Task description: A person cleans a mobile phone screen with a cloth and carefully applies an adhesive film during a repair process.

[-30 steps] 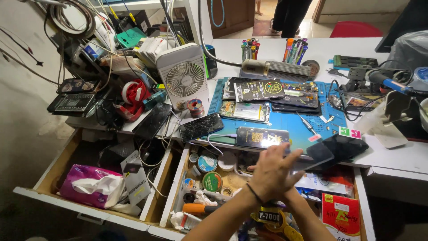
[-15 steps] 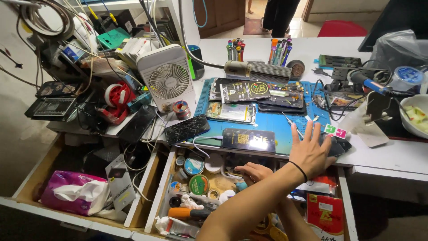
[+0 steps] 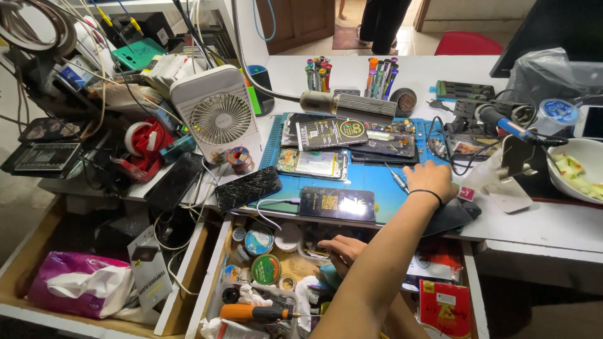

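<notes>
I see the left hand [image 3: 431,179] lying flat and open on the right part of the blue work mat [image 3: 377,182], fingers spread and gripping nothing, its wrist just above a dark phone screen [image 3: 453,216] that overhangs the desk edge beside the mat. Below the mat, the right hand [image 3: 340,249] reaches into the open drawer [image 3: 217,276], fingers loosely curled near round tins [image 3: 258,242]; whether it grips anything I cannot tell.

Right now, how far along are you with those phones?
Done: an opened phone lies on the blue mat. In hand: the hand with the wristband rests on the mat beside a dark phone; the other hand reaches into the open drawer. Left: the cracked phone, untouched.
</notes>
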